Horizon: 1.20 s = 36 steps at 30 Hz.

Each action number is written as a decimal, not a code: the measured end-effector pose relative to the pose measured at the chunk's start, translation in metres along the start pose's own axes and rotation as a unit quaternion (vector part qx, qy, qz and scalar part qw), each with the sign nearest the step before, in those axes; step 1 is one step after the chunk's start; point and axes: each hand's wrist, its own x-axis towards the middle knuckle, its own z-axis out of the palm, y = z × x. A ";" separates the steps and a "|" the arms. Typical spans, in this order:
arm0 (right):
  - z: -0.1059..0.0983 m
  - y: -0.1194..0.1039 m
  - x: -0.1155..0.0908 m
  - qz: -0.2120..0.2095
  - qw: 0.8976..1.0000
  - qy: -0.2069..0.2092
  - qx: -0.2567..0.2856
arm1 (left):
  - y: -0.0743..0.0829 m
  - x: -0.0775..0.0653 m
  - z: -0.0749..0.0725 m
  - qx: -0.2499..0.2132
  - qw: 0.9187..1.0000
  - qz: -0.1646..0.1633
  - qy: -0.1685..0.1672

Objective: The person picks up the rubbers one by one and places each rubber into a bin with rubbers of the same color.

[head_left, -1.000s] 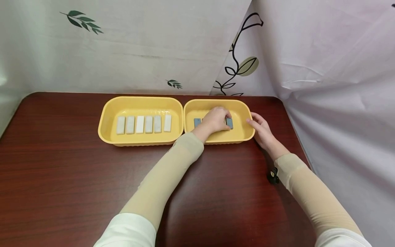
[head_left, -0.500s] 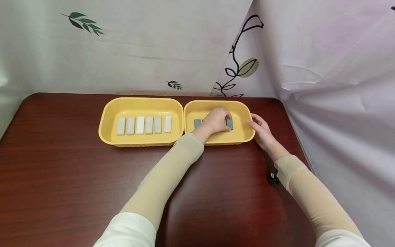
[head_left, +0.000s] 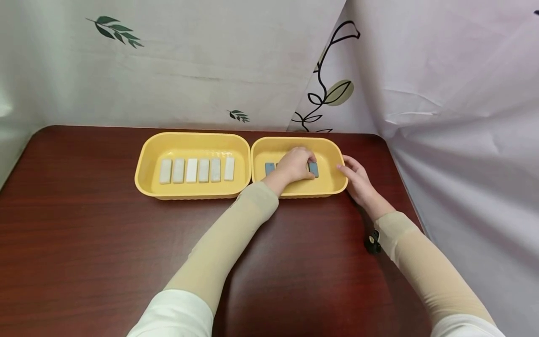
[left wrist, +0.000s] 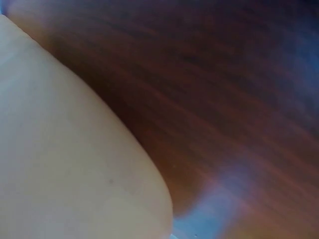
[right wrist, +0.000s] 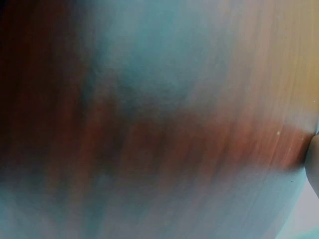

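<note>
In the head view, my left hand (head_left: 293,164) reaches into the right yellow tub (head_left: 299,191). Its thumb and fingers pinch a small blue-grey rectangular block (head_left: 313,169) at the ends, on the tub floor. Another blue-grey block (head_left: 269,168) lies left of the hand; whatever sits between is mostly covered by it. My right hand (head_left: 358,180) grips the right wall of that tub, thumb over the rim and fingers outside. Neither wrist view shows the blocks; the left one has a pale sleeve (left wrist: 75,149) over brown tabletop.
Touching this tub on its left is another yellow tub (head_left: 191,191), holding a row of several whitish blocks (head_left: 191,170). Both stand near the back of the dark red-brown table (head_left: 105,243). A small black item (head_left: 372,241) is by the right wrist. Patterned cloth (head_left: 189,61) hangs behind.
</note>
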 end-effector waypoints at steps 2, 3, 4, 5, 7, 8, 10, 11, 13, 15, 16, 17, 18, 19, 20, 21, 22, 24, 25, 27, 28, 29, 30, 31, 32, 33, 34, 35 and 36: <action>0.000 0.000 0.000 0.000 1.000 -0.002 0.000 | 0.000 0.000 0.000 -0.001 1.000 -0.002 -0.001; 0.000 0.000 0.000 0.000 1.000 -0.002 0.000 | 0.000 0.000 0.000 -0.002 1.000 -0.003 -0.002; 0.000 0.000 0.000 0.000 1.000 -0.001 -0.001 | 0.000 0.000 0.000 -0.002 1.000 -0.004 -0.002; 0.000 0.000 0.000 0.000 1.000 -0.001 -0.002 | 0.000 0.000 0.000 -0.002 1.000 -0.004 -0.002; 0.000 0.000 0.000 0.000 1.000 0.000 -0.003 | 0.000 0.000 0.000 0.002 1.000 -0.004 -0.001; 0.000 0.000 0.000 -0.001 1.000 0.000 -0.004 | 0.000 0.000 0.001 0.003 1.000 -0.004 0.000; 0.000 0.000 0.000 0.000 1.000 0.002 -0.004 | 0.000 0.000 0.001 0.005 1.000 -0.002 0.002; 0.000 0.000 0.000 -0.001 1.000 0.003 -0.004 | 0.000 0.000 0.001 0.004 1.000 -0.001 0.003; 0.000 -0.001 0.000 -0.002 1.000 0.004 -0.003 | 0.000 0.001 0.001 0.006 1.000 0.002 0.004; 0.000 0.000 0.000 -0.003 1.000 0.005 -0.003 | 0.000 0.001 0.001 0.008 1.000 0.003 0.005; 0.000 0.000 0.000 -0.003 1.000 0.006 -0.003 | 0.000 0.001 0.001 0.009 1.000 0.004 0.005; 0.000 0.000 0.000 -0.004 1.000 0.006 -0.003 | 0.000 0.001 0.001 0.011 1.000 0.005 0.006; 0.000 0.000 0.000 -0.005 1.000 0.006 -0.003 | 0.000 0.001 0.001 0.013 1.000 0.005 0.006; 0.000 0.000 0.000 -0.005 1.000 0.006 -0.004 | 0.000 0.001 0.001 0.012 1.000 0.005 0.006; 0.000 0.000 0.000 -0.004 1.000 0.006 -0.005 | 0.000 0.001 0.001 0.012 1.000 0.005 0.006; 0.000 0.000 0.000 -0.004 1.000 0.005 -0.005 | 0.000 0.001 0.001 0.011 1.000 0.005 0.006; 0.000 0.000 0.000 -0.004 1.000 0.005 -0.005 | 0.000 0.001 0.001 0.011 1.000 0.005 0.006; 0.000 0.000 0.000 -0.003 1.000 0.004 -0.006 | 0.000 0.000 0.002 0.010 1.000 0.004 0.006; 0.000 0.000 0.000 -0.002 1.000 0.003 -0.006 | 0.000 0.000 0.001 0.010 1.000 0.003 0.005; 0.000 0.001 0.000 -0.002 1.000 0.003 -0.007 | -0.001 0.000 0.002 0.013 1.000 0.002 0.006; 0.000 0.001 0.000 -0.003 1.000 0.003 -0.007 | -0.001 0.000 0.002 0.016 1.000 0.001 0.006; 0.000 0.001 0.000 -0.003 1.000 0.002 -0.008 | -0.001 0.000 0.002 0.017 1.000 0.001 0.007; 0.000 0.001 0.000 -0.003 1.000 0.002 -0.008 | -0.001 0.001 0.002 0.019 1.000 0.000 0.007; 0.001 0.000 0.000 -0.004 1.000 0.002 -0.009 | -0.001 0.001 0.003 0.020 1.000 -0.001 0.008; 0.001 0.000 0.000 -0.004 1.000 0.002 -0.008 | -0.001 0.001 0.003 0.021 1.000 -0.001 0.008; 0.001 0.000 0.000 -0.004 1.000 0.002 -0.008 | -0.001 0.001 0.003 0.021 1.000 -0.002 0.008; 0.001 0.000 -0.001 -0.004 1.000 0.002 -0.009 | -0.001 0.001 0.003 0.021 1.000 -0.002 0.008; 0.001 0.000 -0.001 -0.004 1.000 0.002 -0.009 | -0.001 0.001 0.002 0.021 1.000 -0.002 0.008; 0.000 0.000 -0.001 -0.004 1.000 0.002 -0.009 | -0.001 0.001 0.002 0.021 1.000 -0.003 0.007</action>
